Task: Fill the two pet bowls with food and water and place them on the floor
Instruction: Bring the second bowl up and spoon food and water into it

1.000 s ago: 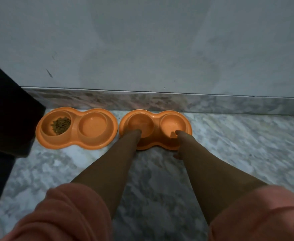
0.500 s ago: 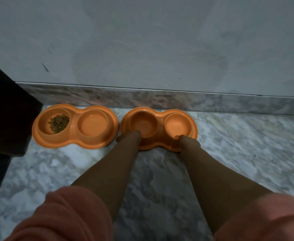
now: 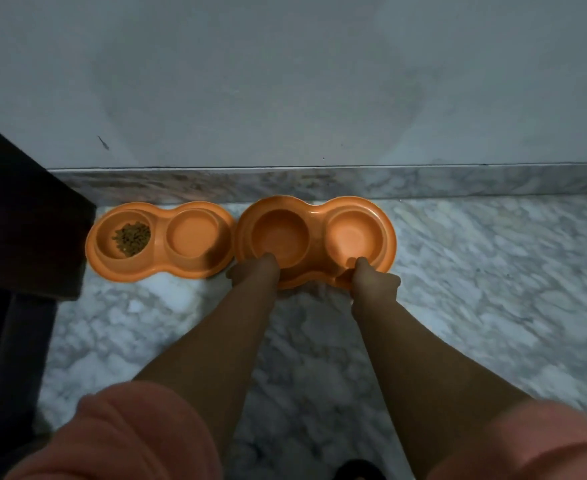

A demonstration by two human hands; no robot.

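- Orange double pet bowl point(image 3: 314, 237) is gripped at its near rim by both hands, in front of the person and close to the marble skirting point(image 3: 320, 181) at the foot of the wall point(image 3: 285, 81).
- Whether it rests flat on the marble floor point(image 3: 475, 289) or is raised off it cannot be told; its far edge is seen overlapping the base of the skirting.
- Its two round wells are seen without kibble; whether water is held in either cannot be told in the dim light.
- Left hand point(image 3: 255, 273) is closed on the rim below the left well, with the fingers curled under and out of sight.
- Right hand point(image 3: 371, 280) is clenched on the rim below the right well, the thumb laid over the top edge.
- Second orange double bowl point(image 3: 160, 240) is set on the floor just to the left of the left hand, its right end just beside or touching the held bowl.
- Brown kibble point(image 3: 132, 237) is held in its left well; its right well shows no kibble.
- Dark piece of furniture point(image 3: 18, 220) stands further left, and that bowl's left end is bordered by it.
- Pink sleeves point(image 3: 129, 438) are pushed up on both forearms, nearest the camera.
- Dark rounded shape point(image 3: 359, 471) is seen between the arms at the lower edge; what it is cannot be told.
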